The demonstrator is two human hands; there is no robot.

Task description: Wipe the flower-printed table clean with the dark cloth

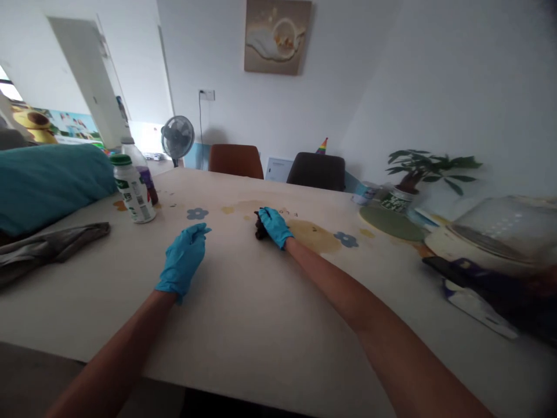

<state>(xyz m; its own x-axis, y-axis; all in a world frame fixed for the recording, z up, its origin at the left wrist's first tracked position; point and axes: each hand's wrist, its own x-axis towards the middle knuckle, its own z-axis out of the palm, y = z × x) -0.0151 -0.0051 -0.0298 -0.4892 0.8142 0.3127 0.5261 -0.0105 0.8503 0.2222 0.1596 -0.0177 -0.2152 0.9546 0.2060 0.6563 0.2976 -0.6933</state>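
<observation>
Both my hands wear blue gloves. My right hand (275, 226) reaches far over the pale patterned table (243, 302) and presses down on a small dark cloth (260, 229), its fingers curled over it. My left hand (183, 259) rests on its edge on the bare tabletop nearer to me, fingers loosely together and stretched forward, holding nothing.
A white bottle with a green cap (131, 190) and a second bottle stand at the left. A grey rag (52, 247) and a teal cushion (47, 180) lie at the left edge. A potted plant (409, 183), a covered dish (491, 232) and dark items sit at the right. Two chairs (237, 161) stand behind.
</observation>
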